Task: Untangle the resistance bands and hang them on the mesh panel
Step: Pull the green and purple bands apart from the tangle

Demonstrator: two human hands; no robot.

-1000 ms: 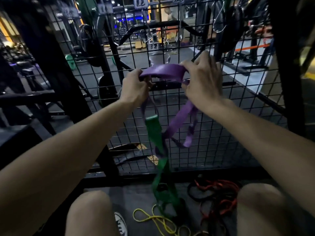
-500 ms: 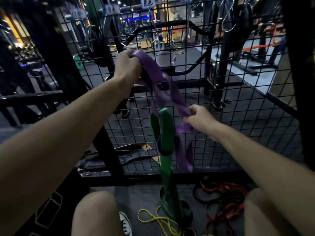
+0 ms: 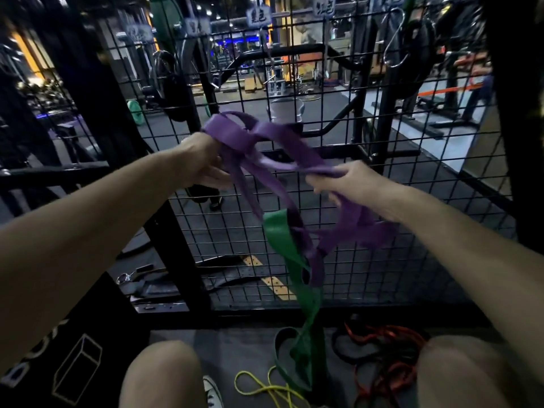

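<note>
Up in front of the mesh panel (image 3: 338, 231), both hands grip the purple resistance band (image 3: 282, 148): left hand (image 3: 203, 163) curled round its looped end, right hand (image 3: 350, 184) pinching a strand. Tangled through it, the green resistance band (image 3: 282, 240) trails to the floor

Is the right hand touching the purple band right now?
Touching. The head view shows the right hand with fingers curled around a purple band strand.

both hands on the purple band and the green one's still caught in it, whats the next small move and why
Probably draw the right hand outward to open the purple band, while the left hand holds its bunched upper end. The green band hangs threaded through purple loops below and trails to the floor, so widening that loop should let it slip out.
</note>
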